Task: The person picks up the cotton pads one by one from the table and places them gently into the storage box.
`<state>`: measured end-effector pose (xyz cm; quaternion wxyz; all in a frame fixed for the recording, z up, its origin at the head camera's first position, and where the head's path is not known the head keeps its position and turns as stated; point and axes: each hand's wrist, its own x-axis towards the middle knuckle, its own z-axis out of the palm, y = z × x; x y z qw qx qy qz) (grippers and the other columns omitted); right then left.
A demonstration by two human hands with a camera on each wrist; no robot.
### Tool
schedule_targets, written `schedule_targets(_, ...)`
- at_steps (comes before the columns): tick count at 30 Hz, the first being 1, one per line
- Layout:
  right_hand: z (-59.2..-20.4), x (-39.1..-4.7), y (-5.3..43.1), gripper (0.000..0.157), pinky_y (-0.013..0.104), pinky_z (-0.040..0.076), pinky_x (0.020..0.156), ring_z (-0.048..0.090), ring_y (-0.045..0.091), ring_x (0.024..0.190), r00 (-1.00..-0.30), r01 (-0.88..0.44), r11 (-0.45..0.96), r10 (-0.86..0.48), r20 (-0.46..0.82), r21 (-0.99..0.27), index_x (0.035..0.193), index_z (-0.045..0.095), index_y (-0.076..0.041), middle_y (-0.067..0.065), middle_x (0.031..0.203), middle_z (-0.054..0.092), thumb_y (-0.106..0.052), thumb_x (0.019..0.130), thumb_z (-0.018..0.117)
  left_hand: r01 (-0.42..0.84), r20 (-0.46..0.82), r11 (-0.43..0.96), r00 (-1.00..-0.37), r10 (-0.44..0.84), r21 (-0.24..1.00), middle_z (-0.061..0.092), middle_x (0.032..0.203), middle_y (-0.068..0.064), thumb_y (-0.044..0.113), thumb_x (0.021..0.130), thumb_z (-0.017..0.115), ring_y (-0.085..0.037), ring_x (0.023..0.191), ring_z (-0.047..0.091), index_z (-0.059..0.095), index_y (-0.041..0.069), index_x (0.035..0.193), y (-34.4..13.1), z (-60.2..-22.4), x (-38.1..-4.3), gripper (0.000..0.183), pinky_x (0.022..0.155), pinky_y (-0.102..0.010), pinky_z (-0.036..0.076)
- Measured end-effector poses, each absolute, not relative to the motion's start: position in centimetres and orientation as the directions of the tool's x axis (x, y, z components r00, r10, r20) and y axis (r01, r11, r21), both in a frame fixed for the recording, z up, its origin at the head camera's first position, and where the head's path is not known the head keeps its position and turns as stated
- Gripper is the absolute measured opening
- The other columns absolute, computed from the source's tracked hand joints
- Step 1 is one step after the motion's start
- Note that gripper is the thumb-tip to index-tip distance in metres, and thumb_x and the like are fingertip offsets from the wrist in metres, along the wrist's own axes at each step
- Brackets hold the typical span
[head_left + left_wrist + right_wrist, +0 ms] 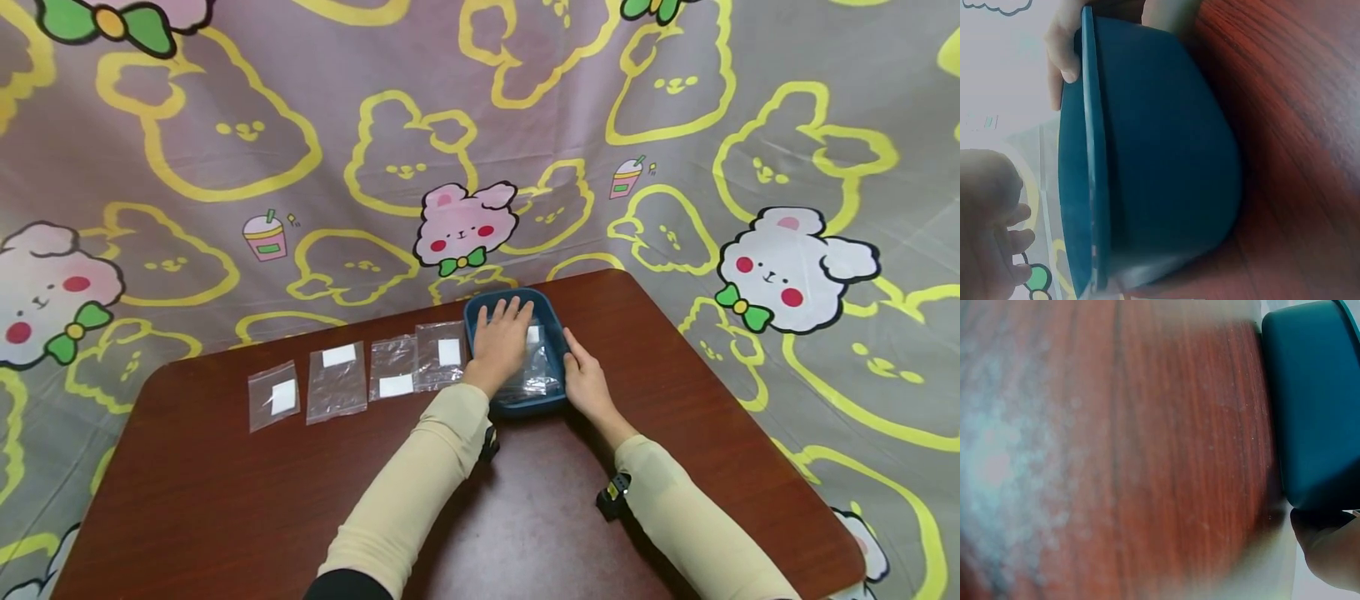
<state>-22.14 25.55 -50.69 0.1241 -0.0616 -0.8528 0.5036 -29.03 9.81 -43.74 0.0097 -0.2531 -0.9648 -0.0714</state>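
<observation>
A blue plastic basin stands near the back edge of the table, with clear zip bags inside it. My left hand is over the basin with its fingers spread and straight. In the left wrist view the left hand is level with or above the rim, apart from the wall; whether it touches the bags cannot be seen. My right hand holds the basin's right side, its thumb over the rim. The right wrist view catches part of the right hand against the basin.
Left of the basin lie several clear zip bags with white labels in a row: one bag farthest left, a larger bag, then two side by side, the nearer bag beside the basin. A patterned curtain hangs behind the brown table.
</observation>
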Motion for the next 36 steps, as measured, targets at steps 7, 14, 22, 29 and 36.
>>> schedule_targets(7, -50.4, -22.1, 25.2, 0.05, 0.048, 0.032, 0.116, 0.04, 0.03, 0.141, -0.961, -0.03, 0.496, 0.224, 0.161, -0.868, 0.156, 0.04, -0.013, 0.016, 0.154, 0.042, -0.008, 0.106, 0.042, 0.438, 0.077, 0.883, -0.899, 0.432, 0.169, 0.027, 0.164, -0.006, 0.026, 0.111, 0.037, -0.03, 0.15, 0.024, 0.032, 0.021, 0.159, 6.7, -43.6, -30.3, 0.049, 0.122, -0.055, 0.014)
schedule_targets(14, -50.4, -22.2, 25.2, 0.051, 0.048, 0.032, 0.116, 0.041, 0.027, 0.139, -0.964, -0.021, 0.49, 0.22, 0.147, -0.871, 0.156, 0.038, -0.016, 0.014, 0.155, 0.04, -0.009, 0.106, 0.042, 0.35, 0.081, 0.909, -0.937, 0.341, 0.225, 0.029, 0.163, -0.009, 0.033, 0.111, 0.033, -0.031, 0.15, 0.025, 0.03, 0.019, 0.16, 1.9, -44.2, -31.5, 0.051, 0.121, -0.056, 0.014)
schedule_targets(22, -50.1, -22.1, 25.2, 0.051, 0.046, 0.035, 0.11, 0.046, 0.028, 0.128, -0.967, -0.023, 0.475, 0.212, 0.14, -0.88, 0.157, 0.037, -0.016, 0.013, 0.156, 0.039, -0.009, 0.107, 0.041, 0.263, 0.086, 0.925, -0.965, 0.249, 0.275, 0.031, 0.162, -0.015, 0.031, 0.11, 0.036, -0.036, 0.148, 0.026, 0.03, 0.013, 0.159, -4.8, -45.3, -32.3, 0.052, 0.12, -0.058, 0.013)
schedule_targets(29, -50.0, -22.2, 25.2, 0.049, 0.049, 0.031, 0.116, 0.042, 0.03, 0.138, -0.965, -0.03, 0.491, 0.212, 0.153, -0.87, 0.155, 0.039, -0.01, 0.015, 0.155, 0.041, -0.007, 0.106, 0.041, 0.202, 0.076, 0.926, -0.979, 0.188, 0.318, 0.03, 0.16, -0.023, 0.027, 0.109, 0.039, -0.043, 0.147, 0.026, 0.031, 0.006, 0.157, -11.1, -46.4, -31.9, 0.053, 0.118, -0.063, 0.014)
schedule_targets(36, -49.9, -21.9, 25.3, 0.049, 0.05, 0.028, 0.118, 0.037, 0.032, 0.143, -0.965, -0.013, 0.491, 0.223, 0.14, -0.871, 0.156, 0.039, -0.011, 0.016, 0.155, 0.04, -0.008, 0.106, 0.041, 0.117, 0.026, 0.935, -0.993, 0.115, 0.333, 0.028, 0.159, -0.026, 0.027, 0.109, 0.037, -0.046, 0.146, 0.023, 0.03, 0.004, 0.157, -15.7, -47.5, -31.0, 0.054, 0.117, -0.064, 0.016)
